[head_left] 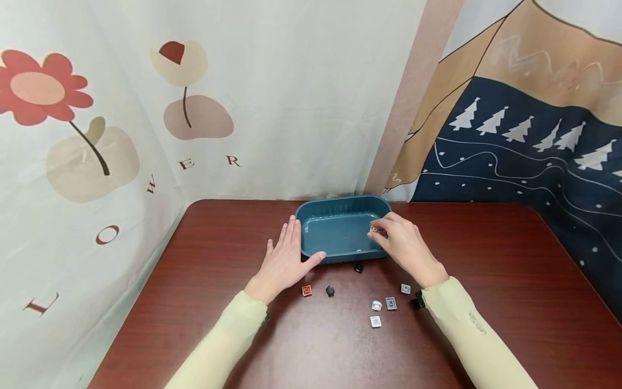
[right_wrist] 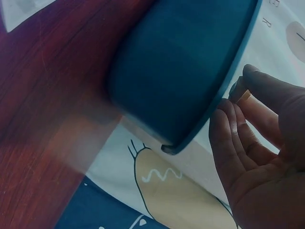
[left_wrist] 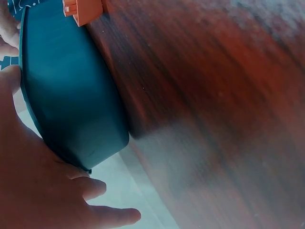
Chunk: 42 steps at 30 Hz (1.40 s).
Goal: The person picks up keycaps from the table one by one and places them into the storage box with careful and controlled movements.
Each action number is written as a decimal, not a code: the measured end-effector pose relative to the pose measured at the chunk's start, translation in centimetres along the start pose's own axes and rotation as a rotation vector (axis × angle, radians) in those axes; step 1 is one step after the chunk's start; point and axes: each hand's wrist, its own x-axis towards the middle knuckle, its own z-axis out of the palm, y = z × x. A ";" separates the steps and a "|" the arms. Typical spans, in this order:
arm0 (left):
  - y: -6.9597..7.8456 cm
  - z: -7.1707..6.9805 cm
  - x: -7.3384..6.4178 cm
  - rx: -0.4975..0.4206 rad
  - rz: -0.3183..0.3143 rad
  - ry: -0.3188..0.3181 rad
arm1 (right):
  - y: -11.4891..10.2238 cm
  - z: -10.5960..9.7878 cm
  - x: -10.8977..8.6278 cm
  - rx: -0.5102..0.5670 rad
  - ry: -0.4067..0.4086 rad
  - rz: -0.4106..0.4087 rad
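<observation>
A teal oblong basin [head_left: 346, 258] stands toward the back of the table. My left hand [head_left: 283, 260] rests against its left end, fingers straight, with the thumb on the front rim. In the left wrist view the same hand [left_wrist: 38, 176] lies along the rim. My right hand [head_left: 405, 242] pinches a small pale keycap [head_left: 373, 229] between thumb and fingertips, over the basin's right end. Seen from the right wrist, the hand [right_wrist: 259, 138] is right at the rim and its fingers mostly hide the keycap.
In front of the basin lie a red keycap [head_left: 306, 290], a dark one [head_left: 330, 291] and a black one [head_left: 358, 267]. Several white and grey keycaps [head_left: 391, 303] are scattered to the right. Printed curtains [head_left: 291, 97] hang behind the wooden table [head_left: 194, 302].
</observation>
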 end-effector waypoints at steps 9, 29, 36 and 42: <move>0.0 0.0 0.0 -0.007 -0.001 -0.001 | 0.3 0.6 0.6 -0.005 -0.029 -0.006; 0.1 -0.1 0.0 -0.006 0.002 -0.023 | -0.2 -0.1 -1.4 -0.033 0.019 -0.025; 0.0 0.0 0.0 -0.004 0.000 -0.023 | -0.9 -0.2 -3.3 -0.042 0.062 -0.098; 0.0 0.0 0.1 0.004 0.003 -0.025 | -1.1 -0.2 -5.0 -0.039 0.045 -0.093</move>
